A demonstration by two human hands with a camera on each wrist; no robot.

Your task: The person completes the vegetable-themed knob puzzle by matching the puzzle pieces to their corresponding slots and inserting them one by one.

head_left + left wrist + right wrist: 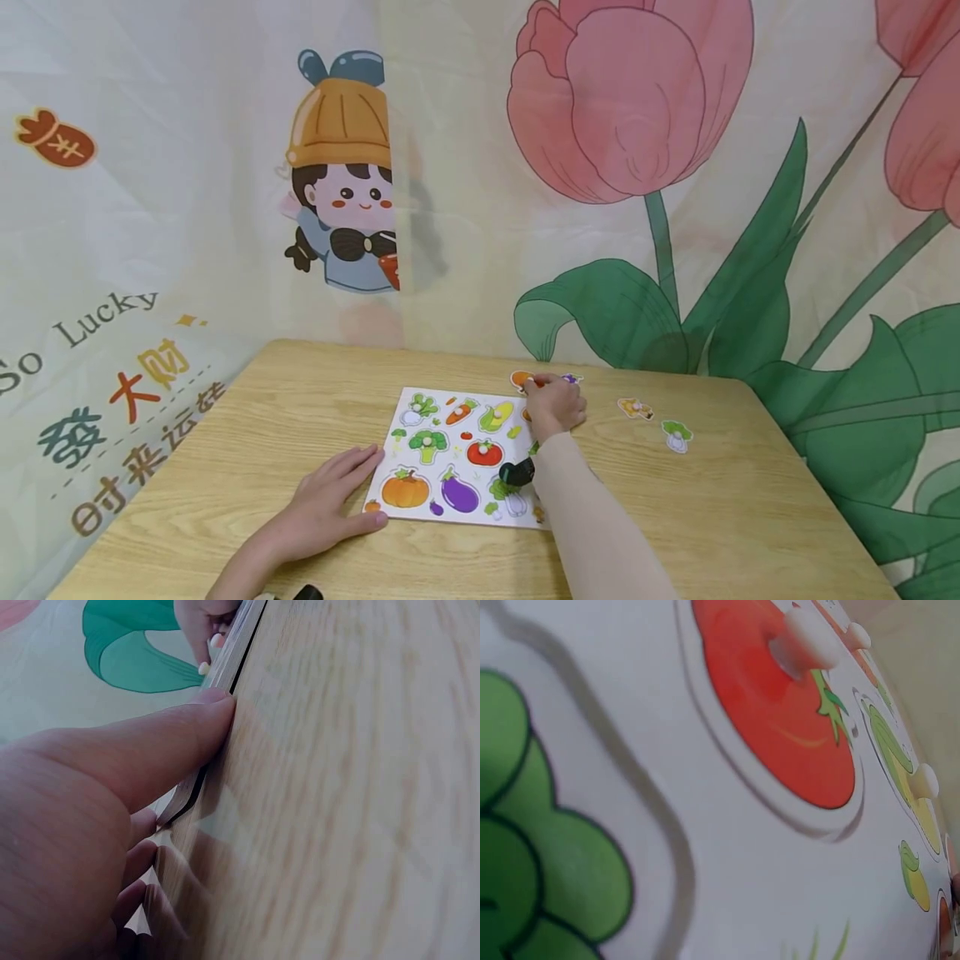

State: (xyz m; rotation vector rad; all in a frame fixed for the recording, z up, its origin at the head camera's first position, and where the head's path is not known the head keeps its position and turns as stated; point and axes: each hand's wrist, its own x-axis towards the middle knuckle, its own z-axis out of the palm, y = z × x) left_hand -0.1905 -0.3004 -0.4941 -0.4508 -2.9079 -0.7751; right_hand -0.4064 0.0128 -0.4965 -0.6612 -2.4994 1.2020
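A white vegetable puzzle board [457,515] lies flat on the wooden table. Knobbed tomato [484,453], broccoli [428,445], carrot [460,412] and corn [496,416] pieces sit in it. My left hand [322,500] rests at its lower left corner, fingers extended along the left edge and thumb on the front edge. Beyond the board's far right corner, my right hand [557,406] pinches an orange puzzle piece [520,381], partly covered by the fingertips. A purple piece [572,379] lies just behind that hand. The right forearm hides the board's right side.
Right of the board lie an orange-brown piece [636,408] and a green-and-white leafy vegetable piece [677,436]. The pumpkin [405,489] and eggplant [459,492] pictures on the board show no knobs. A printed curtain [465,208] hangs behind the table [712,517].
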